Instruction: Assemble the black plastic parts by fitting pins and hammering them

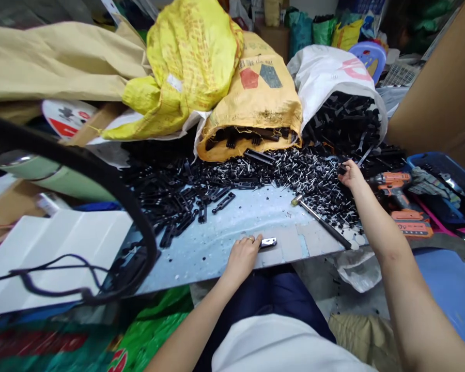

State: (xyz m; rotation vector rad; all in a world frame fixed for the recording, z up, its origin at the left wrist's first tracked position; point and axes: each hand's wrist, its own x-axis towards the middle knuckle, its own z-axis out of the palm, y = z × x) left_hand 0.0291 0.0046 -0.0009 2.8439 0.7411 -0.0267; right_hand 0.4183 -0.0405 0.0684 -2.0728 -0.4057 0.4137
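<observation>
Left hand (243, 257): rests palm down near the front edge of the counter (217, 243); fingers pinch the end of a small black-and-metal clip part (268, 242) and press it flat on the pale surface.
Right hand (352, 175): reaches to the back right of the counter, fingers curled narrow on a small black piece (341, 169) at the rim of the pile of black pins (313, 178); whether the piece is lifted free I cannot tell.
Clip part, look: short, flat, dark body with a shiny metal end, lying lengthwise just right of the left fingertips, apart from the pile.
Pile, look: many small black parts with pale metal pins, loose, spreading from the mouths of the yellow sack (256, 98) and the white sack (333, 72) across the back half of the counter.
Hammer (320, 219): lies diagonally between the two hands, head toward the pile, handle toward the front right edge.
Cordless drill (395, 194): orange, just right of the right forearm, at the counter's right edge.
Risk 1: loose pins could roll off the front edge; cause, judged, is a forearm sweeping the pile's margin.
Risk 2: the right arm could knock the hammer handle over the edge, as it lies close under the forearm.
Risk 3: the clip part could slip from the left fingers, since only its end is gripped.
</observation>
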